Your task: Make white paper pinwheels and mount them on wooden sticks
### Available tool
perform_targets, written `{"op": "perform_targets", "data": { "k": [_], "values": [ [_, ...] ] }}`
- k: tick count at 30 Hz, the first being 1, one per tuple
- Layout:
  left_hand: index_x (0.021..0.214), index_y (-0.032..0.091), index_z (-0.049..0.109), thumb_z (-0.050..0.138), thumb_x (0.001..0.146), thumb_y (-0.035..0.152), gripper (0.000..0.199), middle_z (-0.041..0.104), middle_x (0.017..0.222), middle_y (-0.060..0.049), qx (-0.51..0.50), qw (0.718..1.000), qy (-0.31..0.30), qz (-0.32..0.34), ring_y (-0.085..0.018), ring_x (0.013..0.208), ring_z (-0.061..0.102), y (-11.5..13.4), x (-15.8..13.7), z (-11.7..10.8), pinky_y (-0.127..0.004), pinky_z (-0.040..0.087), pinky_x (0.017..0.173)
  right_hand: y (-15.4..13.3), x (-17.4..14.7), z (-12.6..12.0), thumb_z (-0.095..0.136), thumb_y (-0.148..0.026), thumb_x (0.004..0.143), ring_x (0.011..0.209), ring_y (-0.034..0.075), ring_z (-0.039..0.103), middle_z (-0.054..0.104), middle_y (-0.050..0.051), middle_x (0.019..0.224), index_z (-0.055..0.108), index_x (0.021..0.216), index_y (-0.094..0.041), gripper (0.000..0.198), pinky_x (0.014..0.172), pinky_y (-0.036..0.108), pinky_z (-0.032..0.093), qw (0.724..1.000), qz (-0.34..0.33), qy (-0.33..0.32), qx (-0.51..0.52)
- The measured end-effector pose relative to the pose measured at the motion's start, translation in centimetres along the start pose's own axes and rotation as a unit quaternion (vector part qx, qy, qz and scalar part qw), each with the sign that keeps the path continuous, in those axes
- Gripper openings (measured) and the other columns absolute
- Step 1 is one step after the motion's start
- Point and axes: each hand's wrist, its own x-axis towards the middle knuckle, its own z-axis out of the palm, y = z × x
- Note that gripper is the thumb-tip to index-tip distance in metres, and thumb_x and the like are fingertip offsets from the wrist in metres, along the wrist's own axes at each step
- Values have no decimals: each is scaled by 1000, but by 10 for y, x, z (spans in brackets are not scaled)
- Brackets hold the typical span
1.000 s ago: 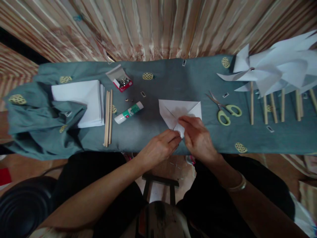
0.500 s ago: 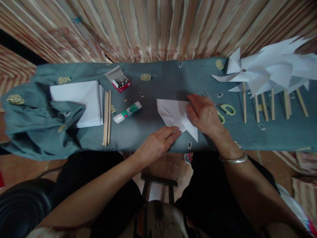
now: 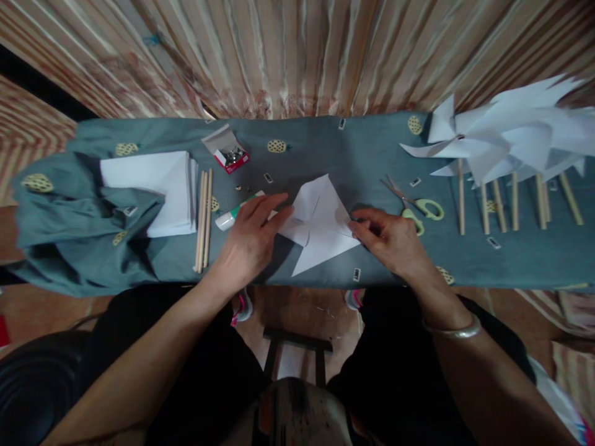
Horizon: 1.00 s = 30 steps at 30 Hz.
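Observation:
A white paper pinwheel (image 3: 320,226), its corners folded toward the centre, lies on the blue-grey cloth between my hands. My left hand (image 3: 251,238) is at its left point, with thumb and forefinger around the paper there. On the right edge, my right hand (image 3: 385,238) pinches the paper between thumb and fingers. Partly under my left fingers lies a white and green glue stick (image 3: 230,218). Scissors (image 3: 418,206) with pale green handles rest just beyond my right hand, blades spread.
Wooden sticks (image 3: 203,217) and a stack of white paper (image 3: 174,192) lie to the left. A small red and white box (image 3: 230,155) of metal pieces stands open at the back. Finished pinwheels (image 3: 506,133) on sticks are piled at the right. A striped curtain (image 3: 297,56) hangs behind.
The paper pinwheel has been turned, and its points now face other ways. My left hand has moved left and away from me, to its left point; my right hand has shifted slightly nearer me.

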Motion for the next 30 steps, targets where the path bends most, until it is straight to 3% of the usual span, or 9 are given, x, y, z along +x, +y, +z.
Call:
{"op": "perform_targets", "data": {
  "k": [3, 7, 10, 15, 21, 25, 30],
  "values": [
    [126, 15, 56, 48, 91, 9, 37, 61, 127, -12, -24, 999, -10, 48, -26, 117, 54, 22, -3, 0, -45, 49, 96, -1, 0, 1, 60, -36, 85, 59, 18, 66, 72, 3, 68, 75, 99, -18, 27, 59, 30, 48, 1000, 3, 6, -4],
    [110, 15, 64, 56, 94, 31, 24, 67, 104, -10, -22, 991, -91, 91, -24, 96, 58, 47, -3, 8, -38, 48, 81, -1, 0, 2, 59, -35, 87, 62, 19, 68, 73, 2, 68, 75, 98, -19, 26, 62, 31, 50, 1000, 0, 12, -10],
    [105, 14, 65, 56, 94, 30, 21, 67, 100, -9, -8, 989, -117, 92, -23, 90, 58, 53, 0, 15, -37, 46, 77, 0, 0, 4, 58, -36, 87, 62, 20, 69, 73, 2, 68, 74, 98, -20, 26, 62, 32, 50, 1000, -11, 20, -13],
    [97, 14, 66, 52, 96, 22, 16, 65, 88, -6, 12, 991, -103, 82, -20, 81, 58, 55, 3, 20, -33, 45, 70, 6, -3, 3, 58, -37, 87, 61, 21, 69, 73, 2, 68, 74, 99, -22, 25, 61, 32, 51, 998, -28, 46, -24],
    [84, 13, 62, 49, 96, 16, 18, 61, 80, -5, 30, 990, -108, 90, -18, 73, 56, 56, 4, 18, -30, 43, 59, 15, -5, -4, 57, -35, 88, 69, 22, 71, 76, 4, 78, 74, 105, -22, 27, 68, 36, 55, 998, -4, 67, 7],
    [87, 13, 61, 47, 97, 15, 17, 60, 81, -5, 21, 989, -89, 117, -17, 73, 55, 58, 8, 15, -29, 44, 60, 21, -5, -12, 54, -27, 87, 84, 22, 73, 78, 3, 94, 75, 102, -24, 26, 81, 40, 58, 990, -13, 14, 137],
    [96, 12, 61, 46, 98, 14, 16, 62, 86, -6, -6, 986, -86, 141, -17, 77, 57, 63, 13, 14, -29, 48, 66, 25, -10, -28, 61, -20, 80, 117, 25, 64, 72, 3, 119, 76, 105, -28, 30, 104, 48, 48, 975, -54, -66, 203]
  ]
}}
